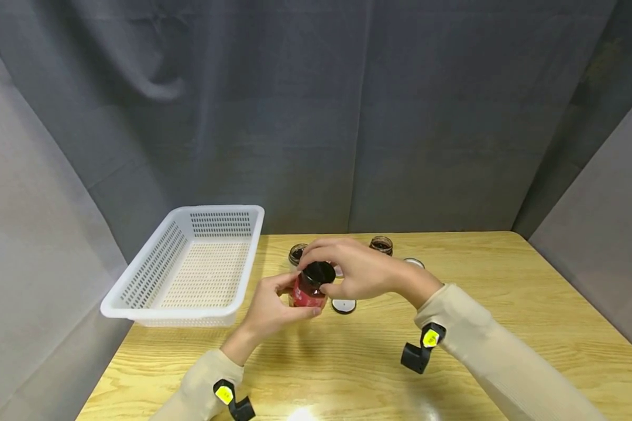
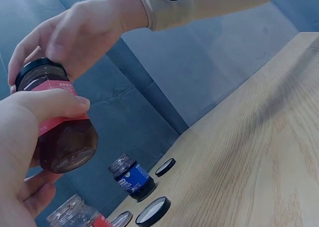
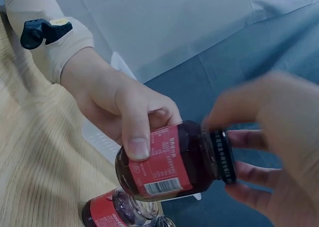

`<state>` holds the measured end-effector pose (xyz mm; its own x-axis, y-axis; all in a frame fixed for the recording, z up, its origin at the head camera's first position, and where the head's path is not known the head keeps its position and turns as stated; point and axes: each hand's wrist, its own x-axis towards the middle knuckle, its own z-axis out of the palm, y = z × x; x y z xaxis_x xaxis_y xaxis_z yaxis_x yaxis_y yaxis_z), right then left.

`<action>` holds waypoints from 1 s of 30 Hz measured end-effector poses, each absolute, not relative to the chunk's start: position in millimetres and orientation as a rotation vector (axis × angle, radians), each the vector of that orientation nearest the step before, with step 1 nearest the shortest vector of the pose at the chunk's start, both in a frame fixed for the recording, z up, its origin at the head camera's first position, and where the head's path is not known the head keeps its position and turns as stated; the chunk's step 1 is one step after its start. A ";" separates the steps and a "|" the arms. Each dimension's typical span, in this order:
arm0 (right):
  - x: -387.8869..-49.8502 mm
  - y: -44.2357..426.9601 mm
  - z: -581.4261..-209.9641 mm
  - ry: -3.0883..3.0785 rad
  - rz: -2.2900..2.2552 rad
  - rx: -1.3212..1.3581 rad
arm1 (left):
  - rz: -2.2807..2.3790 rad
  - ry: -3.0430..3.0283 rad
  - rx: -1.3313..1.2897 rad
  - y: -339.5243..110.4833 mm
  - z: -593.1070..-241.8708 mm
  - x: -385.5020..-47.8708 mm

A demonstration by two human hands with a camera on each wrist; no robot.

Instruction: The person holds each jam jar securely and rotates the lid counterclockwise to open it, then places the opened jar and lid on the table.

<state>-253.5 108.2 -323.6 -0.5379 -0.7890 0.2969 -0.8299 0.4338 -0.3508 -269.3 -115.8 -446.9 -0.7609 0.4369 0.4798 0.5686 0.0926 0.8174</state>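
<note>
A glass jar of dark contents with a red label is held above the table, tilted. My left hand grips its body, with the thumb across the label. The fingers and thumb of my right hand are around the black lid, which sits on the jar's mouth. Behind the hands stand two lidless jars: one with a red label, one with a blue label. Black-rimmed lids lie face up near them, a further one beside the blue-labelled jar.
A white perforated plastic basket stands on the left of the wooden table. Dark grey cloth hangs right behind the table's back edge, with lighter panels on both sides.
</note>
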 end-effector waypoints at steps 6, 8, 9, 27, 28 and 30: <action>-253.2 108.1 -323.9 -2.543 0.802 1.477 | -1.779 -2.252 -1.011 -114.1 -446.1 -267.2; -253.5 108.3 -323.5 -2.539 0.804 1.492 | -1.802 -2.254 -1.005 -113.2 -445.7 -266.2; -253.3 108.1 -322.8 -2.544 0.804 1.498 | -1.816 -2.253 -1.003 -112.6 -445.6 -265.8; -251.6 121.3 -317.7 -2.668 0.708 1.430 | -1.841 -2.281 -1.003 -100.4 -440.6 -263.1; -251.2 122.6 -317.4 -2.670 0.703 1.437 | -1.856 -2.284 -1.011 -99.4 -440.0 -262.6; -250.3 124.8 -316.9 -2.672 0.705 1.452 | -1.898 -2.295 -1.030 -96.9 -438.1 -260.9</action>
<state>-250.3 124.8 -316.9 -0.5672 -0.7915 0.2274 -0.8007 0.4654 -0.3773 -260.9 -96.9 -438.1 -0.7861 0.4821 0.3868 0.4705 0.0609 0.8803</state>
